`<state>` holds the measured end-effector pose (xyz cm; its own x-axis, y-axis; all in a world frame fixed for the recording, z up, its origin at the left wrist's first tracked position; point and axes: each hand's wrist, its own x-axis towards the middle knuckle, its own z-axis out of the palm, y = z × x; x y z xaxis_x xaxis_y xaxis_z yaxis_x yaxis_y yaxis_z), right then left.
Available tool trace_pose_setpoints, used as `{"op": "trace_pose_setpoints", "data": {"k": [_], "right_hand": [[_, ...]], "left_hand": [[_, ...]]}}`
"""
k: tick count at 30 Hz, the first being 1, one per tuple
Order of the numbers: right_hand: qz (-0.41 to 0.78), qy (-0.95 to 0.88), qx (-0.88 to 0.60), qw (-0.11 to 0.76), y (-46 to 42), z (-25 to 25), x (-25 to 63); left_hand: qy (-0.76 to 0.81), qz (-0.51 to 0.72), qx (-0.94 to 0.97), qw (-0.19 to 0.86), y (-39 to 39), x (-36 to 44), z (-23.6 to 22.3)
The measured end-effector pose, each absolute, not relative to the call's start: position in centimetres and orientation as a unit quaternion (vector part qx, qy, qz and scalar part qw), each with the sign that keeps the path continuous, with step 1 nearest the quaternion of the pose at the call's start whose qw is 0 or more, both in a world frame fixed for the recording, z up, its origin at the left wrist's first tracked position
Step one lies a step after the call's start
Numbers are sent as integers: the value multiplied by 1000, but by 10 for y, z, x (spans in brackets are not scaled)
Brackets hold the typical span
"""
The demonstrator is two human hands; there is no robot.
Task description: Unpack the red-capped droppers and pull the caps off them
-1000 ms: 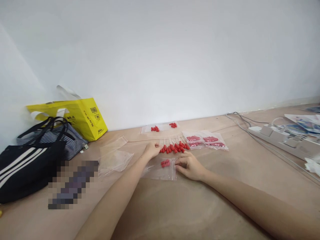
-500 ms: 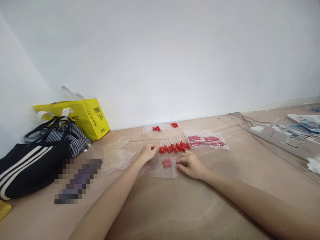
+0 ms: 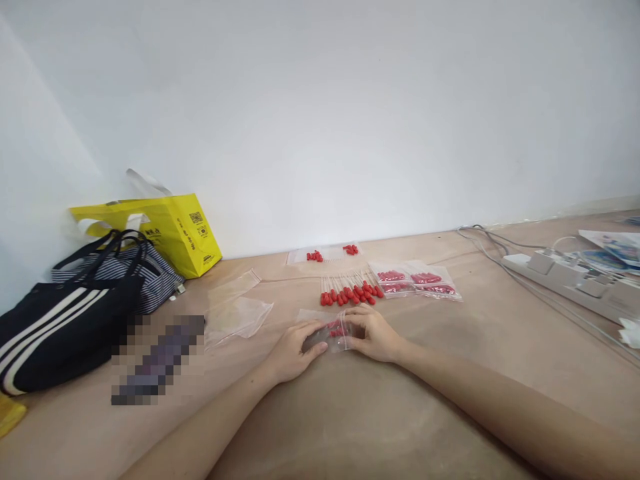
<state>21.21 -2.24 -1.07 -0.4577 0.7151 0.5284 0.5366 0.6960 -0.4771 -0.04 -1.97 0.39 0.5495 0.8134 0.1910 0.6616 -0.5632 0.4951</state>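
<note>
A clear zip bag (image 3: 332, 344) with red pieces inside lies on the table between my two hands. My left hand (image 3: 296, 352) curls over the bag's left part, its thumb and fingers gripping the plastic. At the zip end, my right hand (image 3: 374, 335) holds the right edge between thumb and fingers. Just beyond the bag lies a row of thin pale sticks with red heads (image 3: 350, 294), the heads pointing towards me. To the right of that row are filled zip bags (image 3: 429, 283) of red pieces.
Flat clear bags (image 3: 240, 317) lie to the left. Small red pieces (image 3: 315, 256) rest on clear plastic by the wall. A yellow bag (image 3: 195, 240), a black bag (image 3: 75, 333) and a blurred-out dark object (image 3: 163, 360) are farther left. A power strip (image 3: 575, 280) with cables stands right.
My left hand has come from beside the stick row down and towards me onto the zip bag. My right hand has closed in on the bag's zip edge, and the bag is now bunched.
</note>
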Motion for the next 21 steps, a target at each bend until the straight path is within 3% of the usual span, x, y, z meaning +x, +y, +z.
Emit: {"op": "trace_pose_setpoints", "data": {"k": [12, 21], "right_hand": [[108, -836, -436, 315, -19, -12, 206], [316, -786, -400, 350, -20, -8, 218]], "left_hand": [[427, 202, 862, 186, -22, 0, 5], [426, 197, 863, 187, -21, 0, 5]]}}
